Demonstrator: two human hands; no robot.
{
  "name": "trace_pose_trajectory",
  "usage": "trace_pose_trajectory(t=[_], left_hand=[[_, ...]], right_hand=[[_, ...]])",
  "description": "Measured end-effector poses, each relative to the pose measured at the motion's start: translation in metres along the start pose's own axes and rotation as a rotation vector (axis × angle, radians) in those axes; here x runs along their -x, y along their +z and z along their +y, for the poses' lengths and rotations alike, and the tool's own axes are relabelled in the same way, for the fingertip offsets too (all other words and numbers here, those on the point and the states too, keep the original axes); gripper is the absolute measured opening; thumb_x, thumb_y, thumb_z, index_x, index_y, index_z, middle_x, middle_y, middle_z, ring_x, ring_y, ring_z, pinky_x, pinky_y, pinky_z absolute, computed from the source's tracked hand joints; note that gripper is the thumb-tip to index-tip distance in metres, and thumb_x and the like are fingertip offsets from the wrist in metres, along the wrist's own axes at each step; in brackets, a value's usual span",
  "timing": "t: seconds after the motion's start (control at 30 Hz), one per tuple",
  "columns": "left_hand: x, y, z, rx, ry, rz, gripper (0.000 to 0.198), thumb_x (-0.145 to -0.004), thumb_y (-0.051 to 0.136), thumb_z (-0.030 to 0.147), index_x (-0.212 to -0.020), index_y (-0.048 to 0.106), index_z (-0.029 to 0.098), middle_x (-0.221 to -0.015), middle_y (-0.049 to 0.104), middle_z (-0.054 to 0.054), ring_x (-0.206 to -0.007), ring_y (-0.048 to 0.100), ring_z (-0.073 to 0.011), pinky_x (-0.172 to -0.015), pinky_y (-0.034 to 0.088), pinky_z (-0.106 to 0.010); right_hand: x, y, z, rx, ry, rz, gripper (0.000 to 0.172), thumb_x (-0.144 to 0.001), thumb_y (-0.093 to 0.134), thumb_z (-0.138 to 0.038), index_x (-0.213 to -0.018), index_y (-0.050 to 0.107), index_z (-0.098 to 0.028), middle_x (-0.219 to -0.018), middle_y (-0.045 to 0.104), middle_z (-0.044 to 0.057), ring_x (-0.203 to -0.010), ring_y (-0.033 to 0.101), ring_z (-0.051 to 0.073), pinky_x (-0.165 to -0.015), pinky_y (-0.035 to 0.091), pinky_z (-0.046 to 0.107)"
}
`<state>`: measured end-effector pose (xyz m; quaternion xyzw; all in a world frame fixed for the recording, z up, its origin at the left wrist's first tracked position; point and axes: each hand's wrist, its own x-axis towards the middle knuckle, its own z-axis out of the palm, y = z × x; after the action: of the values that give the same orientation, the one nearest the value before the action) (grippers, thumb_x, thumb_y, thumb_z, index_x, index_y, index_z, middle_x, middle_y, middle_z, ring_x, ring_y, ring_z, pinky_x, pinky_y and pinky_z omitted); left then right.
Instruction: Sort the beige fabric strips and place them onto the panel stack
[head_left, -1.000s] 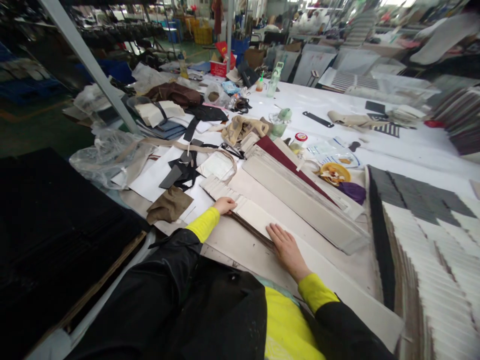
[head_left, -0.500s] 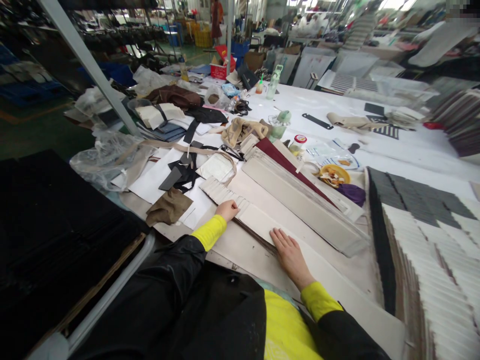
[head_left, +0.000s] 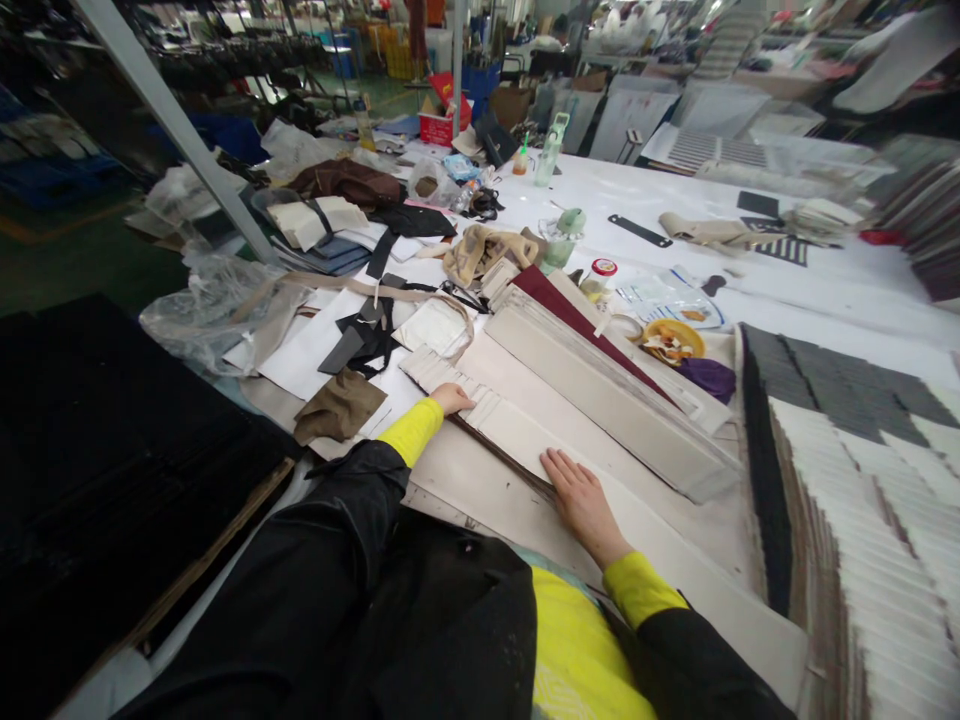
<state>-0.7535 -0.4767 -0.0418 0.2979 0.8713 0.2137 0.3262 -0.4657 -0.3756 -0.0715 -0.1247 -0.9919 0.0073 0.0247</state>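
Note:
A row of overlapping pale grey strips [head_left: 501, 428] lies fanned out on a light board [head_left: 480, 490] in front of me. My left hand [head_left: 452, 398] rests on the near left part of the row, its fingers curled down against the strips. My right hand [head_left: 581, 497] lies flat on the right end of the row, fingers stretched out and together. Both arms wear yellow cuffs under black sleeves. A longer stack of grey strips [head_left: 615, 400] sits just beyond, beside a dark red strip [head_left: 570, 318].
Large fanned stacks of grey and white pieces [head_left: 855, 480] fill the right. Black sheets [head_left: 112, 450] lie on the left by a slanted metal post [head_left: 172, 120]. Fabric scraps, plastic bags [head_left: 217, 310], a yellow dish [head_left: 671, 342] and bottles [head_left: 549, 155] crowd the white table [head_left: 825, 300] behind.
My left hand slid a little forward along the strips and back. The right hand stays flat in place. The view shifted slightly.

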Motion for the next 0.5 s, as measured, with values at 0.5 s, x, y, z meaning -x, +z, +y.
trace_pose_trajectory(t=[0.5], left_hand=[[0.0, -0.007, 0.031, 0.757, -0.062, -0.374, 0.011, -0.072, 0.055, 0.02, -0.069, 0.049, 0.011, -0.055, 0.047, 0.003, -0.042, 0.04, -0.0014, -0.04, 0.033, -0.012]], right_hand=[[0.0, -0.006, 0.002, -0.06, -0.015, 0.017, 0.051, -0.08, 0.034, -0.023, -0.13, 0.027, -0.014, -0.133, 0.03, 0.008, -0.122, 0.027, 0.017, -0.092, 0.029, 0.032]])
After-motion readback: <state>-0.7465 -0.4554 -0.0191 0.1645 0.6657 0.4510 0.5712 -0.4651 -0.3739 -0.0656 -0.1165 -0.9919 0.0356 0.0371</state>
